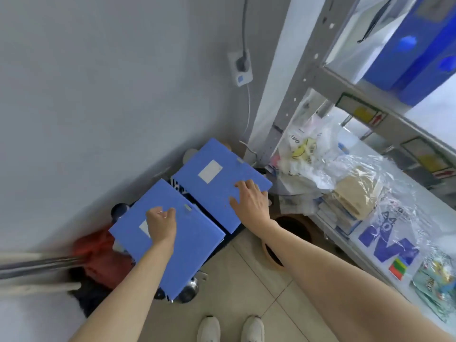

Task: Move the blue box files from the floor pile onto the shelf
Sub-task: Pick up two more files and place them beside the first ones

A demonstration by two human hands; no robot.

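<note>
Two blue box files lie side by side on a low pile by the wall corner. The near-left blue box file (187, 248) has a white label partly under my left hand (161, 224), whose fingers curl on its top face. The far-right blue box file (212, 183) also carries a white label; my right hand (249, 199) rests on its right edge, fingers spread over the face and thumb side wrapping the edge. More blue box files (417, 53) stand upright on the upper level of the grey metal shelf (355, 92) at the right.
Under the files sits a dark box or cart with wheels (187, 292). Red and black cloth (98, 257) and a metal pole lie at the left. Plastic bags (318, 159) and papers fill the lower shelf. A wall socket (240, 66) is above. My white shoes (230, 329) stand on beige tiles.
</note>
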